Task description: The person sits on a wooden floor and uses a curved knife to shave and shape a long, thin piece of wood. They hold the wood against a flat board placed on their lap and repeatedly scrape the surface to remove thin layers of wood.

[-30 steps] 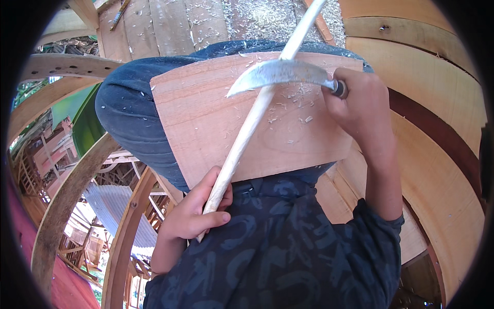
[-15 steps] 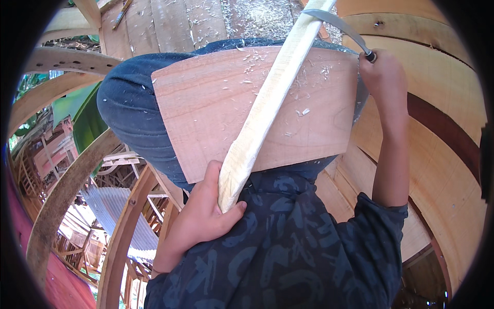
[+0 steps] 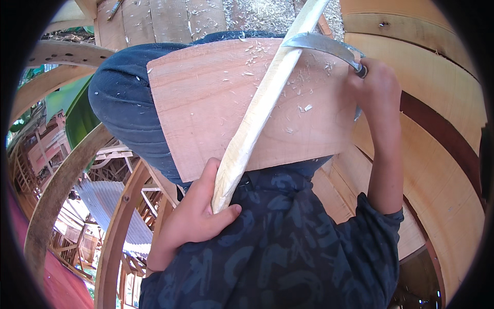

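A long pale stick of wood (image 3: 260,110) runs slantwise from my waist up past the far edge of a flat wooden board (image 3: 200,118) on my lap. Around the stick's near end is my left hand (image 3: 206,211), thumb on one side and fingers on the other. My right hand (image 3: 378,82), at the right of the board, is closed on the dark handle of a curved knife (image 3: 324,45). The knife's blade lies across the upper part of the stick, touching it. Small wood shavings (image 3: 307,108) are scattered over the board.
Plank flooring (image 3: 164,23) strewn with shavings stretches ahead of my legs (image 3: 123,98). Curved plank walling (image 3: 411,67) rises close on my right. Wooden ribs (image 3: 67,180) stand at the left, with corrugated sheet metal (image 3: 116,211) beyond them. A narrow tool (image 3: 115,9) lies far left.
The curved knife has slid down the stick toward me, my right hand moving slightly down and left with it. My left hand still grips the near end.
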### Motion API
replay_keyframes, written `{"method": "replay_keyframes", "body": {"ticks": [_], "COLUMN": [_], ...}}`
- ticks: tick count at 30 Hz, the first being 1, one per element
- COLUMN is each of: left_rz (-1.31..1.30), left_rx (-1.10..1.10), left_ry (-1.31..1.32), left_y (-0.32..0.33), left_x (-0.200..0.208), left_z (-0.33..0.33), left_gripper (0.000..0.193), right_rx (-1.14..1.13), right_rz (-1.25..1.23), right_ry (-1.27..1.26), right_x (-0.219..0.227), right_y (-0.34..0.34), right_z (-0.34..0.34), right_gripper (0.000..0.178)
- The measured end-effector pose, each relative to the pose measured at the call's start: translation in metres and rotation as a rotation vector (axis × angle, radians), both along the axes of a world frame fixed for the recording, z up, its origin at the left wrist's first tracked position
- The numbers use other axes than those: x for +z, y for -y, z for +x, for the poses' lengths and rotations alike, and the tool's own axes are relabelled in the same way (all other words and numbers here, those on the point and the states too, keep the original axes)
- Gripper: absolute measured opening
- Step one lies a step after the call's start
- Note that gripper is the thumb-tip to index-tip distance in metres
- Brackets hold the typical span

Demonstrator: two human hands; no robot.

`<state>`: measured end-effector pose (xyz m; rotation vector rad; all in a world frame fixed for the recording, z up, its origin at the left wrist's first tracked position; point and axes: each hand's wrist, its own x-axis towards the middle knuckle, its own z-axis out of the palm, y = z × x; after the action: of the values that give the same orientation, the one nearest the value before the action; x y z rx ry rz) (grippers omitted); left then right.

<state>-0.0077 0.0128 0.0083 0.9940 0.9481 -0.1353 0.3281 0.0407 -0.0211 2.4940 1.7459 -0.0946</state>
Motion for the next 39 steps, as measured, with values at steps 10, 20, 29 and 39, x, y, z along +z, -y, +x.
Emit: {"method": "replay_keyframes", "body": {"ticks": [10,20,29,39], "left_rz": [0.003,-0.021,0.027,0.026], "left_rx": [0.025,-0.023,-0.031,-0.056], "left_ry": [-0.023,0.022,0.010,-0.035], "left_y": [0.004,-0.006,-0.006,-0.011], "left_x": [-0.004,-0.001,0.000,0.001], "left_z": [0.001,0.001,-0.001,-0.001], "left_gripper": [0.060,0.059,0.061,0.058], "right_rx": [0.155,0.014,-0.217,0.040], "right_rz": [-0.171,-0.164,-0.126,-0.102], "right_ry": [-0.155,-0.214,-0.090,-0.198], "right_x": [0.024,0.020,-0.007,0.005], "right_y": [0.025,0.023,-0.019,0.009], "right_z": [-0.051,-0.041,0.036,-0.032], "right_gripper": [0.021,0.025,0.030,0.025]}}
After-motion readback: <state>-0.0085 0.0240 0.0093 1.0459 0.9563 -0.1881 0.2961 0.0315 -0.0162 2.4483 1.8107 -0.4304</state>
